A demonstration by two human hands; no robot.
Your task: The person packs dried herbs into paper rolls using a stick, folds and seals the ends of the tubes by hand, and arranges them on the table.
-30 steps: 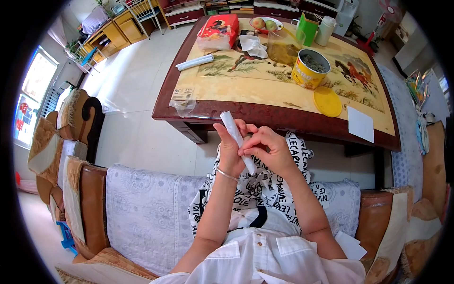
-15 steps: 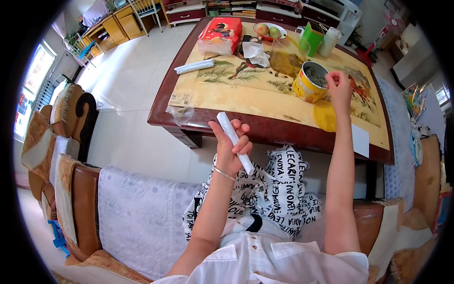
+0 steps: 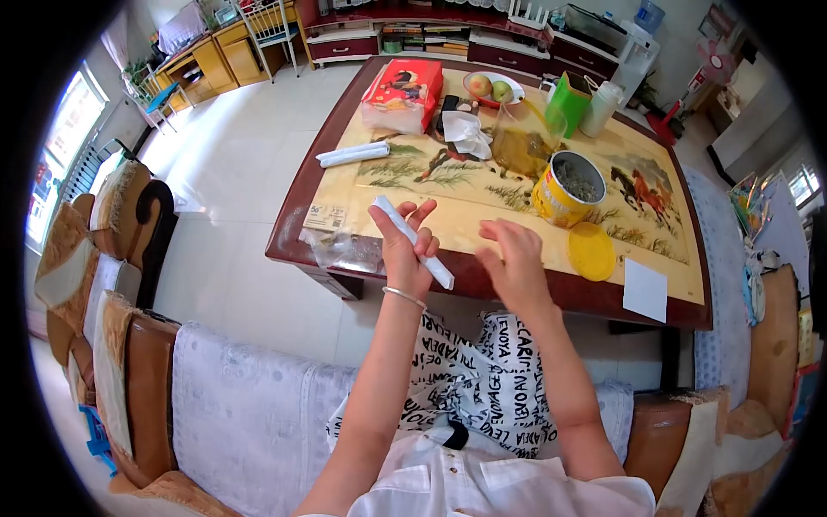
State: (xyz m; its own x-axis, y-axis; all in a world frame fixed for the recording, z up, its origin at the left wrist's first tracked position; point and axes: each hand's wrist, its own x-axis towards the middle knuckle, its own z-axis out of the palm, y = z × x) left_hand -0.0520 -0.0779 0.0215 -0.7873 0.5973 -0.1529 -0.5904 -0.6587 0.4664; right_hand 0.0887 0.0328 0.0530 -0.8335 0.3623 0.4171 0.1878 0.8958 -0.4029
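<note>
A white rolled paper tube [image 3: 428, 256] lies slanted across my left hand [image 3: 405, 258], whose fingers curl round it. My right hand [image 3: 517, 265] is just right of it over the table's front edge, fingers apart and somewhat bent, with nothing visible in them. Behind and right of that hand stands an open yellow can [image 3: 556, 200] filled with dark grey-green bits. Its yellow lid [image 3: 591, 252] lies in front of it, beside a white paper sheet [image 3: 645, 290]. More white rolls [image 3: 353, 154] rest on the table's left side.
On the wooden table [image 3: 293, 226] are a red package [image 3: 402, 96], a crumpled tissue [image 3: 467, 133], a clear jug [image 3: 519, 142] with yellowish contents, a fruit plate [image 3: 517, 89], a green box [image 3: 568, 105], a pale bottle [image 3: 601, 110] and a clear plastic wrapper [image 3: 346, 250].
My right hand first went from the roll to the can, then came back toward my left hand, its fingers now spread. My left hand has kept the roll. The view has shifted.
</note>
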